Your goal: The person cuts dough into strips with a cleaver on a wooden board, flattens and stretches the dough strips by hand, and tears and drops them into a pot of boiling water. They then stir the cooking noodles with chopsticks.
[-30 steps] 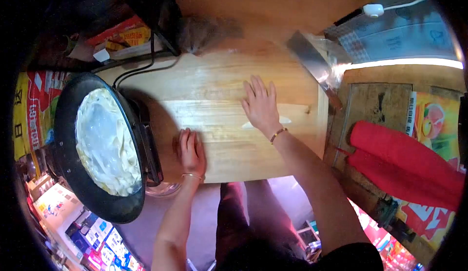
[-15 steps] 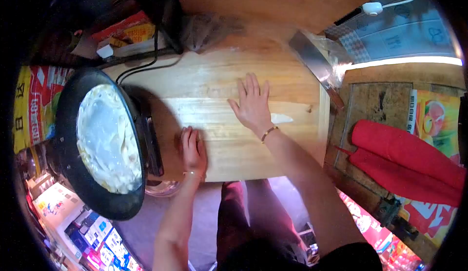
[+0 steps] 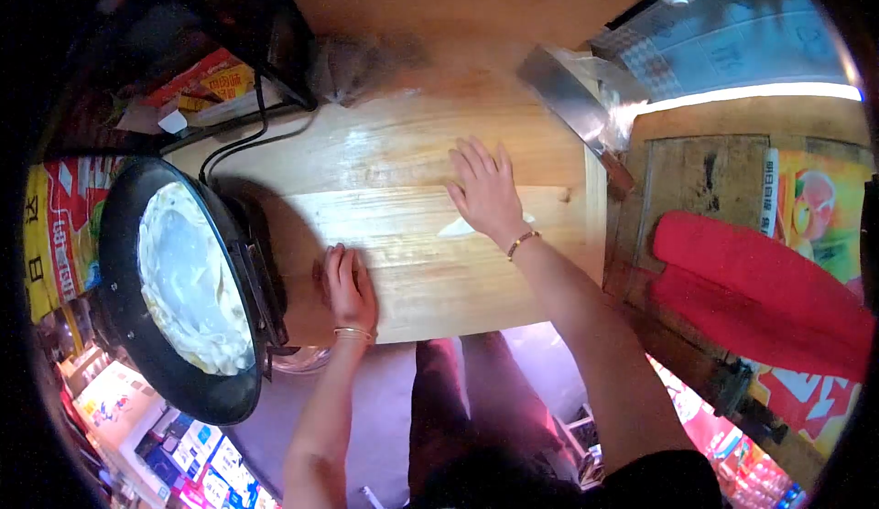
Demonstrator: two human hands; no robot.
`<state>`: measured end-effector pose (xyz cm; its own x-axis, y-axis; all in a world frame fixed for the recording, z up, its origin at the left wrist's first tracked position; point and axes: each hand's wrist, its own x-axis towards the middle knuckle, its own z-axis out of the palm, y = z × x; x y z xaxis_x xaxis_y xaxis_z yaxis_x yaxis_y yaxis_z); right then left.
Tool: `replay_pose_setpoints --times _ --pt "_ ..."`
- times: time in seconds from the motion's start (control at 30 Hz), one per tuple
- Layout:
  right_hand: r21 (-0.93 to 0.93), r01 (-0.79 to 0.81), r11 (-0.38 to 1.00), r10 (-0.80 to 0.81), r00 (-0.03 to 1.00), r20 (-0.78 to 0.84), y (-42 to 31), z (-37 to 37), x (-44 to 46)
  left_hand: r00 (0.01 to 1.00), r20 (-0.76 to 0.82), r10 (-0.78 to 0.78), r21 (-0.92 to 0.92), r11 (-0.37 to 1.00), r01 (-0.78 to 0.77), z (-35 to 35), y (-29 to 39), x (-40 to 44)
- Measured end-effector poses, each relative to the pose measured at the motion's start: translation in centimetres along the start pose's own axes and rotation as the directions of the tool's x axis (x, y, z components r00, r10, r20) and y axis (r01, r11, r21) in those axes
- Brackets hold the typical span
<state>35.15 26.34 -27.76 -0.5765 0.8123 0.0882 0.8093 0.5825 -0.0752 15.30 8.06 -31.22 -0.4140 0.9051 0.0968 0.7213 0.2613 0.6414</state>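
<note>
My right hand point(image 3: 492, 195) lies palm down on the wooden board point(image 3: 439, 294), fingers stretched out. Under its palm and wrist a thin white piece point(image 3: 455, 228) that looks like dough shows on both sides, its middle hidden. My left hand point(image 3: 350, 291) rests near the board's front left, fingers loosely bent and holding nothing that I can see. Left of it stands a black pan point(image 3: 206, 395), tilted in my view, with a broad pale, wrinkled sheet of food point(image 3: 194, 280) inside.
A cleaver point(image 3: 577, 111) lies at the board's back right, its handle past the edge. To the right, a red cloth point(image 3: 751, 262) is draped on a wooden surface point(image 3: 682, 175). Black cables point(image 3: 261, 138) run behind the pan. Clear plastic point(image 3: 357, 70) lies at the back.
My right hand has shifted slightly right over the white piece, which now also shows left of the wrist. The whole view has moved a little; my left hand stays at the board's front left.
</note>
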Motion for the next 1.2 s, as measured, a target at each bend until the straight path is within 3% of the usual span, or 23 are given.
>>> replay_pose_setpoints --times 0.13,0.2,0.37,0.5,0.57,0.73,0.8,0.83,0.97,1.07,1.13,1.2 --pt "0.058 0.015 0.998 -0.016 1.0 0.013 1.0 -0.3 0.8 0.997 0.008 0.073 0.056 0.996 -0.073 -0.7 0.1 0.2" --pt "0.065 0.079 0.995 -0.081 0.996 0.022 1.9 -0.6 0.4 0.999 0.037 0.015 -0.032 0.999 -0.013 -0.4 0.0 0.3" --pt "0.002 -0.02 1.0 0.02 0.999 0.032 2.4 -0.8 -0.7 0.997 0.003 0.076 0.065 0.995 -0.076 -0.8 1.1 0.5" --pt "0.029 0.05 0.998 -0.051 0.998 0.031 4.3 -1.0 -0.6 0.998 0.065 0.023 0.021 0.999 -0.024 -0.6 0.0 0.0" --pt "0.024 0.084 0.996 -0.085 0.994 0.063 5.2 -0.5 -0.3 0.996 0.007 0.083 0.009 0.996 -0.083 0.0 -0.7 0.0" --pt "0.118 0.103 0.988 -0.114 0.989 0.091 4.9 -1.6 -0.9 0.998 -0.012 0.065 0.045 0.997 -0.065 0.4 -0.7 0.5" --pt "0.084 0.124 0.989 -0.133 0.985 0.113 6.1 -1.0 -1.3 0.997 -0.017 -0.069 -0.174 0.983 0.065 1.2 -1.5 -0.4" --pt "0.049 0.137 0.989 -0.142 0.982 0.123 6.0 -0.8 -1.6 0.998 -0.001 0.068 0.075 0.995 -0.068 -0.2 -0.2 0.3" --pt "0.016 0.128 0.992 -0.129 0.986 0.105 4.3 -1.6 -0.8 1.0 0.01 -0.003 0.012 1.0 0.003 -0.8 0.7 0.9" --pt "0.037 0.025 0.999 -0.032 0.981 0.189 -0.8 -1.7 0.3 0.998 0.033 0.056 0.12 0.991 -0.059 -1.1 0.9 0.4" --pt "0.052 0.158 0.986 -0.163 0.981 0.108 -3.5 -0.3 1.8 1.0 -0.003 0.013 0.03 0.999 -0.012 0.2 -0.7 0.0" --pt "0.033 0.145 0.989 -0.148 0.98 0.134 -3.9 -0.3 1.0 0.99 0.022 -0.137 -0.185 0.973 0.139 1.2 -1.6 -2.1"
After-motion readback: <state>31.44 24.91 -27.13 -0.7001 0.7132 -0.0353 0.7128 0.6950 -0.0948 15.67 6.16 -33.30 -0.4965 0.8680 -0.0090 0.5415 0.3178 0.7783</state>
